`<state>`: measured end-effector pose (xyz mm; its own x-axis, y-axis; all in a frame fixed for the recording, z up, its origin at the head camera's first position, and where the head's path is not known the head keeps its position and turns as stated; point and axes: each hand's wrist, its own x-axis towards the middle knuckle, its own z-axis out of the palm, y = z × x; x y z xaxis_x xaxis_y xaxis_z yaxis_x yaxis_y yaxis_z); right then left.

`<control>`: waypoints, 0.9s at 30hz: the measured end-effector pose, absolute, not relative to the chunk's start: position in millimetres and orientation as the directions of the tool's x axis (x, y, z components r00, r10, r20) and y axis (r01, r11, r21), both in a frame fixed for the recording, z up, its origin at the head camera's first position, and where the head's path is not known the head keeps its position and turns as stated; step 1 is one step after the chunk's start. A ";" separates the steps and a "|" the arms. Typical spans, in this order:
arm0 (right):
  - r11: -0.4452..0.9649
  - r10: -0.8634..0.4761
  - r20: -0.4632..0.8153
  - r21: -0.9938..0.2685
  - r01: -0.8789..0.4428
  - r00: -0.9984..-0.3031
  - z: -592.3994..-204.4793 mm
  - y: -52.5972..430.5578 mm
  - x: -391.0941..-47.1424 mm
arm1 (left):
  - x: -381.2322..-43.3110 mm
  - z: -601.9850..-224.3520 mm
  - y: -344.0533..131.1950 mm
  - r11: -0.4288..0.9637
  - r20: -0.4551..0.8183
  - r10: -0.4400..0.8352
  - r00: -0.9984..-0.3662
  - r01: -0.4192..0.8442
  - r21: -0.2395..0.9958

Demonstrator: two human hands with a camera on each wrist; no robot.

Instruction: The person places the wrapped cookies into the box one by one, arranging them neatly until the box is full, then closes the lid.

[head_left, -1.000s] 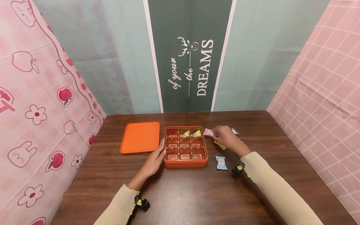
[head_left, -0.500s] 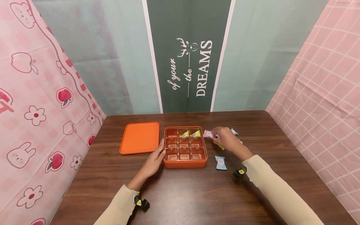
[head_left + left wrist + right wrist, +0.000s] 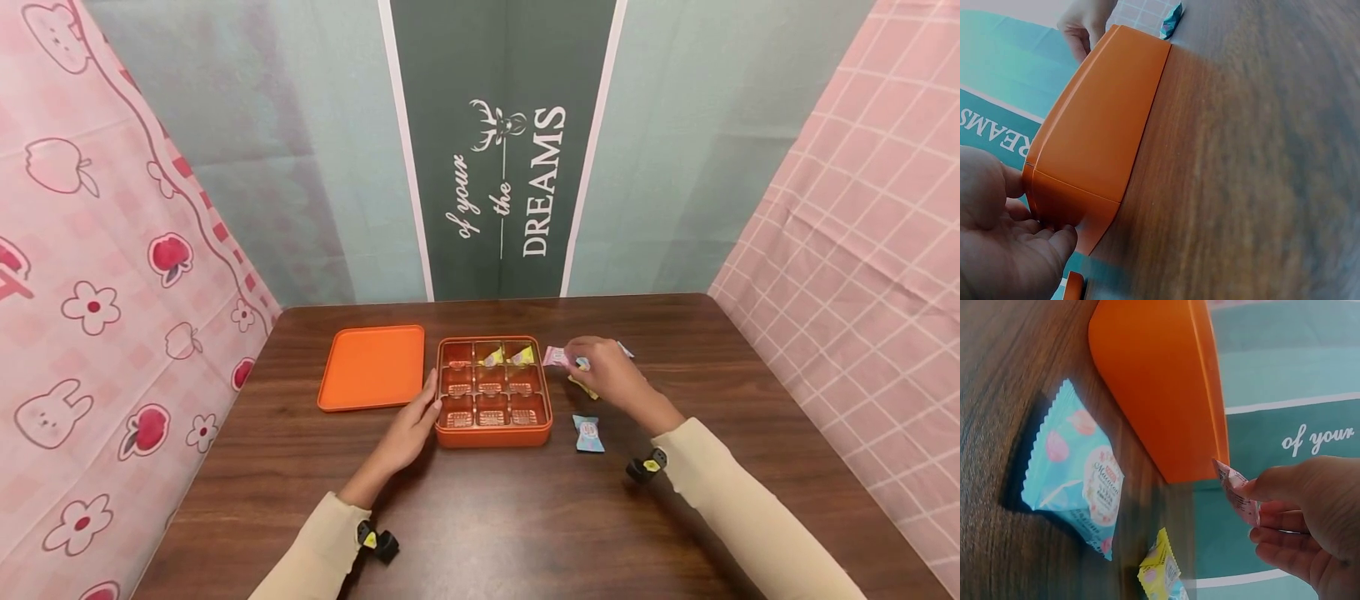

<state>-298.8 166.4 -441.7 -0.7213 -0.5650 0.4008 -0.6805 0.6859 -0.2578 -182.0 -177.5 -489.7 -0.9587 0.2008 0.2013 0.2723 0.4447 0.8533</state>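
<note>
An orange box point(image 3: 493, 437) with a divided clear insert stands on the table. Yellow candy packets lie in its back middle compartment point(image 3: 492, 358) and back right compartment point(image 3: 522, 357). Against the box's left side rests my left hand point(image 3: 405, 433), its fingers laid along the wall and its thumb by the rim. Right of the box, my right hand point(image 3: 611, 375) pinches a pink candy packet point(image 3: 1239, 495) between thumb and fingers. Under that hand a yellow packet point(image 3: 583, 387) is partly hidden. Nearer to me lies a light-blue packet point(image 3: 588, 434).
The orange lid point(image 3: 371, 368) lies flat to the left of the box. Another pale packet point(image 3: 626, 349) shows behind my right hand. A printed cloth point(image 3: 502, 192) hangs at the table's back edge, with pink cloths at both sides.
My right wrist has shifted slightly to the right while the fingers stay at the pink packet. The left hand and the box show no visible movement.
</note>
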 end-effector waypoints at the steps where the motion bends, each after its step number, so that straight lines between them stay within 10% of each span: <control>1: 0.686 -0.563 0.403 -0.259 -0.680 -0.722 -440.6 166.3 -297.7 | -182.1 -489.8 -177.5 0.444 0.208 0.201 -0.957 0.279 0.852; 27: 0.687 -0.545 0.437 -0.257 -0.680 -0.716 -417.9 160.4 -275.7 | -179.0 -484.7 -175.4 0.449 0.225 0.203 -0.953 0.295 0.844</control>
